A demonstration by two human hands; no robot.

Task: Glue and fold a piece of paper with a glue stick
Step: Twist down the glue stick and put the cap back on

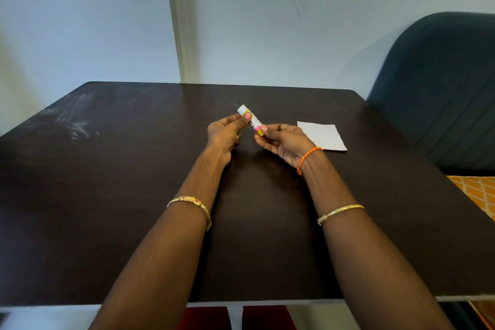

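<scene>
A white glue stick [251, 119] with yellow ends is held above the middle of the dark table [134, 195], tilted with its cap end up and to the left. My left hand [226, 134] pinches the cap end with thumb and fingers. My right hand [284, 142] pinches the yellow base end, palm up. A white square piece of paper [322, 136] lies flat on the table just right of my right hand, untouched.
A dark blue chair back [442, 88] stands past the table's right edge. A pale wall runs behind the table's far edge. White smudges [77, 126] mark the tabletop at far left. An orange patterned cloth [479, 193] shows at the right.
</scene>
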